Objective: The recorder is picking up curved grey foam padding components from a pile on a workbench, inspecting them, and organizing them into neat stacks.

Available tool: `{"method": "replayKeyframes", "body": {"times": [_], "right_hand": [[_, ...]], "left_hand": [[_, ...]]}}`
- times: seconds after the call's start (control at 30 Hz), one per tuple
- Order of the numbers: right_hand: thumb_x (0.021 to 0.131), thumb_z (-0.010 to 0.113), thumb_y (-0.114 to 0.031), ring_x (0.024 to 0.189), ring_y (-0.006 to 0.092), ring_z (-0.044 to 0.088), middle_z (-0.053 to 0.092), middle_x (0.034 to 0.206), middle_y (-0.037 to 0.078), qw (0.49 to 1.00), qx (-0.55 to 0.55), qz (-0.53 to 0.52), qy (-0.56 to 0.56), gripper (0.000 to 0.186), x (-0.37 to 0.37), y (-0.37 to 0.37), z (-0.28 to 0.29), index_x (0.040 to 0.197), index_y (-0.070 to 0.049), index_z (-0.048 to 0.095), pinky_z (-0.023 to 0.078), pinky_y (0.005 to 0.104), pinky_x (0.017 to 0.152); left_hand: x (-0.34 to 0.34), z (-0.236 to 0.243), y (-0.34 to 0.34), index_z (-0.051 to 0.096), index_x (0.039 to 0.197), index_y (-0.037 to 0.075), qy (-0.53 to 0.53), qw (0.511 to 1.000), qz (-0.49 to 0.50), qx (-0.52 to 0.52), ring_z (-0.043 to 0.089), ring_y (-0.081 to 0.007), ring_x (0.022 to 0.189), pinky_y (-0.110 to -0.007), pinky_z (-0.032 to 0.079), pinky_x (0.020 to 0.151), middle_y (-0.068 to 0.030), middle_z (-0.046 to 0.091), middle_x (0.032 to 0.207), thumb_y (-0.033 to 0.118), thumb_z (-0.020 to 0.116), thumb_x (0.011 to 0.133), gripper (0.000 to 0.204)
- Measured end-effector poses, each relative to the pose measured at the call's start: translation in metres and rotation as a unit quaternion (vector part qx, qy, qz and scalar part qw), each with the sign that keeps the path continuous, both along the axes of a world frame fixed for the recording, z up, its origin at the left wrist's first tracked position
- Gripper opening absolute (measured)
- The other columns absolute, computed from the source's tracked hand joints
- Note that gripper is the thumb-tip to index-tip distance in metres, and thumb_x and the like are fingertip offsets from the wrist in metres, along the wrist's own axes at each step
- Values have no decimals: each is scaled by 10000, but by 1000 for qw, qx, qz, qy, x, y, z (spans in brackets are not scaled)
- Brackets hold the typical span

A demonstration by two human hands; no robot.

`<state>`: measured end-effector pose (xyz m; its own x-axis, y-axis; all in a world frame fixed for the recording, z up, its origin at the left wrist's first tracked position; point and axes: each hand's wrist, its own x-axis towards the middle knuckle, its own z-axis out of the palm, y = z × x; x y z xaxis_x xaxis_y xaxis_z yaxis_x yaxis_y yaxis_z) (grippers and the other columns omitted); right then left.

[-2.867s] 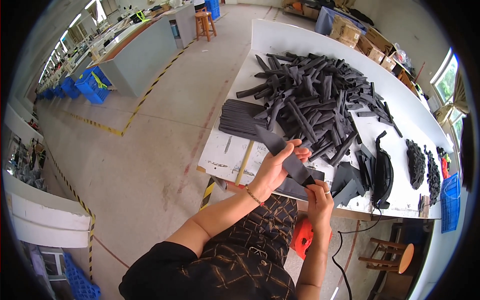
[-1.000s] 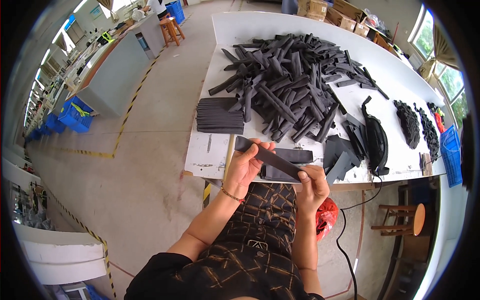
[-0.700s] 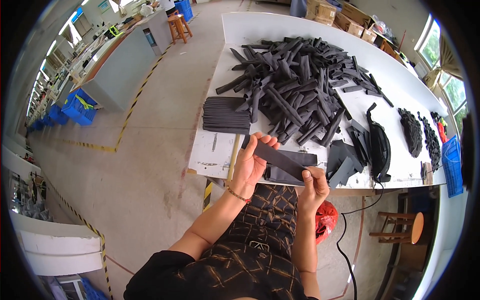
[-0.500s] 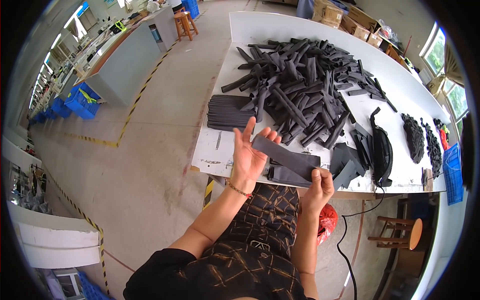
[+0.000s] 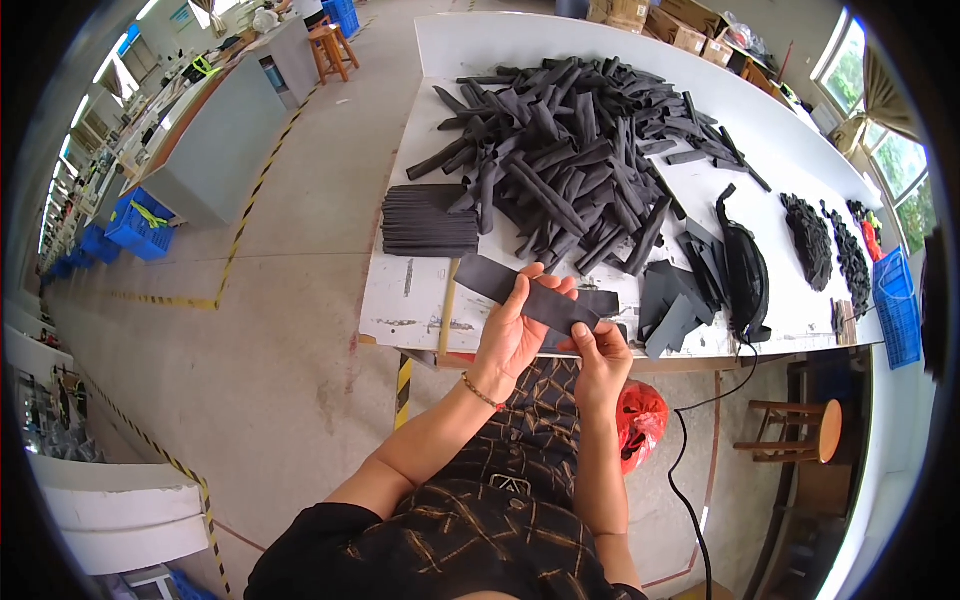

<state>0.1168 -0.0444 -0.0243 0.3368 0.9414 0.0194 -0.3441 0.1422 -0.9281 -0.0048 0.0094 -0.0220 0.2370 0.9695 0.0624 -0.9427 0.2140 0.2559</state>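
Observation:
A flat dark grey fabric strip is stretched between my two hands above the near edge of the white table. My left hand grips it around the middle, thumb on top. At its right end, my right hand pinches it between thumb and fingers. More dark strips lie beneath, partly covered by my hands. Beyond them spreads a big loose heap of dark rolled fabric tubes. Left of that heap sits a neat stack of narrow dark pieces.
Flat dark pieces and a long black curved item lie to the right. Black bundles are farther right, beside a blue basket. A black cable hangs near a red bag and a wooden stool.
My left hand has gone from open beside the strip to gripping it. The strip has shifted left and now extends past my left hand. My view has turned slightly.

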Motion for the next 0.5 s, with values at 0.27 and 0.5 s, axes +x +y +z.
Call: {"method": "replayKeyframes", "body": {"times": [0.27, 0.5], "right_hand": [[853, 689, -19, 566, 126, 592, 613, 707, 28, 998, -28, -9, 50, 85, 18, 13, 0, 848, -25, 604, 476, 238, 523], [875, 682, -101, 509, 67, 458, 567, 634, -2, 996, -85, 18, -28, 103, 102, 49, -10, 849, -10, 641, 315, 211, 454]], "left_hand": [[-1, -13, 9, 524, 1196, 26, -9, 998, -15, -55, 574, -319, 1145, -461, 451, 1033, -141, 624, 1138, 259, 450, 1011, 307], [-72, -22, 94, 551, 1209, 5, 238, 931, 269, -67, 647, -206, 956, -307, 521, 836, -128, 664, 1030, 199, 589, 955, 322]]}}
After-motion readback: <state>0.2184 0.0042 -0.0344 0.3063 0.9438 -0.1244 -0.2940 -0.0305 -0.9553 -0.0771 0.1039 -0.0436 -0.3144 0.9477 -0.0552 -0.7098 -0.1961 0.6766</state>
